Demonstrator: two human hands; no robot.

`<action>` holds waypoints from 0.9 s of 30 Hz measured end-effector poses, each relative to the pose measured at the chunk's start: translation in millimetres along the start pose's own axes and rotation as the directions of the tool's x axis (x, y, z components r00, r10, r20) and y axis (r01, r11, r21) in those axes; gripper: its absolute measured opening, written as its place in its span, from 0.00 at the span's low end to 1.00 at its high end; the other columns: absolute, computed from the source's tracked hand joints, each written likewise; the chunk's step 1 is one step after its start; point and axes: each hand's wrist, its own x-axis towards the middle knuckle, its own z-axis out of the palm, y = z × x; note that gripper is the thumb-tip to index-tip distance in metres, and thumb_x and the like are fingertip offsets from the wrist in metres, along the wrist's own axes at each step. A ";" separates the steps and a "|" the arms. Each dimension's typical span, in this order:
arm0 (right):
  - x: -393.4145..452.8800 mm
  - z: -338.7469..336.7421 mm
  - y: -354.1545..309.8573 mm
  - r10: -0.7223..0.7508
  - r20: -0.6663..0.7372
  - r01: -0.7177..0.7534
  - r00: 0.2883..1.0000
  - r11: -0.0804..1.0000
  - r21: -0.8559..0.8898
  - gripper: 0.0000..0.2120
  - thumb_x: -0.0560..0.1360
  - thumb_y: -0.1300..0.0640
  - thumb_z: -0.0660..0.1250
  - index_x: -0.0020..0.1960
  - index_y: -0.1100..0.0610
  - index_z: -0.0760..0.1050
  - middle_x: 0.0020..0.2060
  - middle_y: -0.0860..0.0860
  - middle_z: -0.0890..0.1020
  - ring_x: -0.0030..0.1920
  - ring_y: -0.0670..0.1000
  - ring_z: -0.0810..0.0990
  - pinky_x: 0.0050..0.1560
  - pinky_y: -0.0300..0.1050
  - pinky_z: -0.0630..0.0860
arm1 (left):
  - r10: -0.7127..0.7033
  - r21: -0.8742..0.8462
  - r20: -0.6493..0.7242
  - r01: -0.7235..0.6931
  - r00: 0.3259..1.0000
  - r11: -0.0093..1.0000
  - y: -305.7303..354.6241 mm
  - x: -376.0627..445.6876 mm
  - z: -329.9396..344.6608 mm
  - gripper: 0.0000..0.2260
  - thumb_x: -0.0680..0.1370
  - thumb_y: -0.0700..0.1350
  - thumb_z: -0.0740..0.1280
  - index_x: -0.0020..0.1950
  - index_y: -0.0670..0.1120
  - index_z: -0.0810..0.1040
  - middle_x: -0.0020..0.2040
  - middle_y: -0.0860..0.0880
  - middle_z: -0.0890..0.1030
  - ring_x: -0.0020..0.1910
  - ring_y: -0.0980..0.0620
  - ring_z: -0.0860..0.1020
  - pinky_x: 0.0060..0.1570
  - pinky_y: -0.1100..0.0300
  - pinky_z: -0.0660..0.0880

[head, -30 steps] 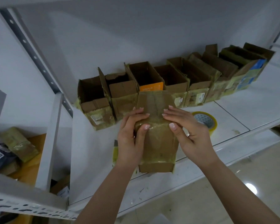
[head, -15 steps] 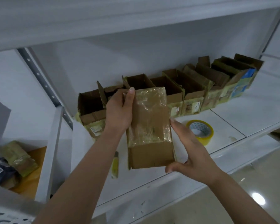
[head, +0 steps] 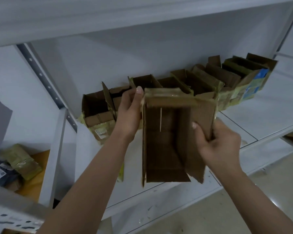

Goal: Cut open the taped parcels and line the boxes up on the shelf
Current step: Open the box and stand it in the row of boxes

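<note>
Turned since the earlier frame: cardboard box (head: 166, 142), open side now faced the camera, held above the shelf (head: 264, 115). Left hand (head: 128, 114) gripped its left wall; right hand (head: 216, 144) pinched its right flap. Opened boxes (head: 193, 85) lined behind.

A single wide-angle view sits at the person's head, facing forward and down over both forearms toward the white shelf (head: 254, 115). It looks from close range: the held box (head: 169, 141) fills the centre, the row of opened boxes (head: 201, 85) lies just behind, and the floor (head: 243, 208) shows lower right.
</note>
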 end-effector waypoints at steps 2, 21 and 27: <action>18.4 -6.1 -1.1 0.100 0.057 -0.103 0.993 0.993 0.054 0.10 0.76 0.54 0.69 0.38 0.58 0.76 0.26 0.50 0.76 0.32 0.48 0.76 0.29 0.38 0.69 | -0.025 0.006 0.049 0.024 0.998 1.000 -5.1 -4.6 -1.9 0.10 0.81 0.58 0.59 0.58 0.57 0.75 0.53 0.55 0.81 0.49 0.62 0.81 0.46 0.67 0.78; 30.3 13.5 10.0 0.254 0.634 -0.131 0.730 0.963 -0.234 0.31 0.74 0.36 0.65 0.65 0.59 0.76 0.45 0.48 0.85 0.59 0.50 0.79 0.57 0.44 0.72 | -0.070 0.798 0.013 0.032 0.997 0.602 -25.9 -37.4 -22.6 0.08 0.75 0.62 0.66 0.44 0.60 0.73 0.40 0.65 0.72 0.39 0.65 0.70 0.35 0.69 0.63; 18.3 13.5 6.5 0.179 0.709 -0.059 0.683 0.980 -0.191 0.22 0.74 0.37 0.66 0.38 0.57 0.75 0.29 0.50 0.78 0.33 0.46 0.77 0.31 0.43 0.70 | -0.051 0.854 -0.095 0.108 0.994 0.508 -32.1 -49.9 -19.1 0.09 0.77 0.53 0.67 0.47 0.47 0.76 0.41 0.52 0.78 0.42 0.52 0.74 0.35 0.61 0.65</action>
